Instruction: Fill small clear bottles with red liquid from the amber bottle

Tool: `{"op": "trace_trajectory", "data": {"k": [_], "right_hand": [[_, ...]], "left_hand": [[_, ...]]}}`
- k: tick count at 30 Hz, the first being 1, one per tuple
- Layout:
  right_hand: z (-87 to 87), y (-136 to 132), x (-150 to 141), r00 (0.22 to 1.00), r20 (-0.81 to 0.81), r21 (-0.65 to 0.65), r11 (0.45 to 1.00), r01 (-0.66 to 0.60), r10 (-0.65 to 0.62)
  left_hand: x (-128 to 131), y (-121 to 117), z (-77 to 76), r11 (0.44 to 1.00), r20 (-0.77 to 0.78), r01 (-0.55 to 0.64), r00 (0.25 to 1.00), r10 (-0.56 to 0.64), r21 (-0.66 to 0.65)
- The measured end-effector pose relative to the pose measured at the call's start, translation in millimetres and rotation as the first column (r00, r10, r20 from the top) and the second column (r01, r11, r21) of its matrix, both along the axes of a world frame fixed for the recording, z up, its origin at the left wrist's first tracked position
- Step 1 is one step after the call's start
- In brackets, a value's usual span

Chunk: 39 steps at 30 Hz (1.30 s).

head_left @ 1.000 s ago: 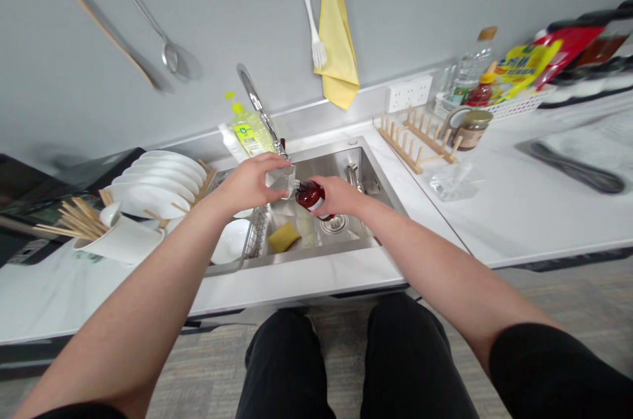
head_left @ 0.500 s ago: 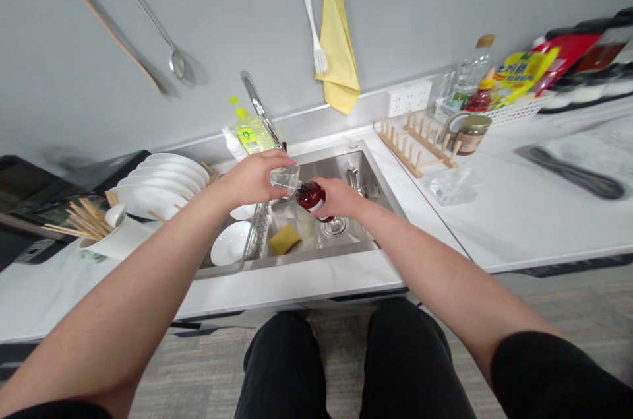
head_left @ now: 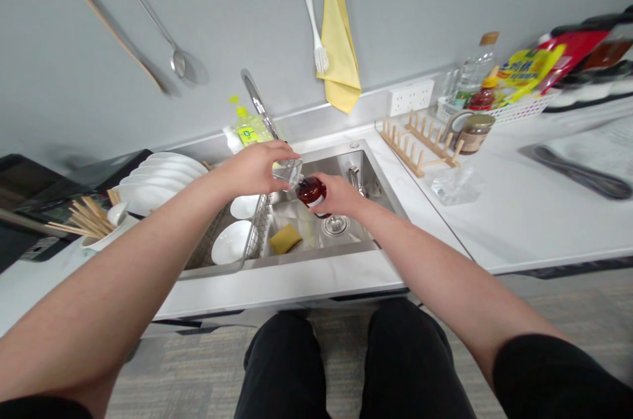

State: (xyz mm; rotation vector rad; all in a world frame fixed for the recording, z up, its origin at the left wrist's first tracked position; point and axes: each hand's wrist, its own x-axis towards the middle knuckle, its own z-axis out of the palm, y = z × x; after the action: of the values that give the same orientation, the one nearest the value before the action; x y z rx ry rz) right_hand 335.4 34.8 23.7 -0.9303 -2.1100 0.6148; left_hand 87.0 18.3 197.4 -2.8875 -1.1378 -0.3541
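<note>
Left hand (head_left: 252, 169) clamped on clear cup (head_left: 287, 172), right hand (head_left: 332, 196) clamped on brown bottle (head_left: 311, 193), its tilted neck at the cup, both held over sink (head_left: 336, 165) so drips land inside

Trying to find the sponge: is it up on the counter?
No, the yellow sponge lies inside the stainless steel sink, near the wire dish rack.

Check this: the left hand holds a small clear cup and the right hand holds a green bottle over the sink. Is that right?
No, the bottle in the right hand is dark reddish-brown, not green, as the head view shows. The left hand does hold the small clear cup over the sink.
</note>
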Motion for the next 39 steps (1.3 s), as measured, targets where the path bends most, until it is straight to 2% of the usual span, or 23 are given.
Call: {"op": "trace_trajectory", "data": {"k": [14,24,39], "right_hand": [[-2.1,0.3,-2.9,0.992,-0.127,0.035,0.999,0.017,-0.012],[-6.9,5.3,-2.2,0.979,-0.205,0.091,0.995,0.037,-0.017],[-2.9,3.2,-1.7,0.969,-0.245,0.117,0.992,0.051,-0.021]], "left_hand": [[16.0,1.7,26.0,0.999,-0.130,0.035,0.991,-0.032,0.020],[41.0,-11.2,47.5,0.990,-0.359,0.086,0.932,-0.041,0.109],[57.3,-11.8,59.3,0.988,-0.467,0.091,0.884,-0.024,0.122]]}}
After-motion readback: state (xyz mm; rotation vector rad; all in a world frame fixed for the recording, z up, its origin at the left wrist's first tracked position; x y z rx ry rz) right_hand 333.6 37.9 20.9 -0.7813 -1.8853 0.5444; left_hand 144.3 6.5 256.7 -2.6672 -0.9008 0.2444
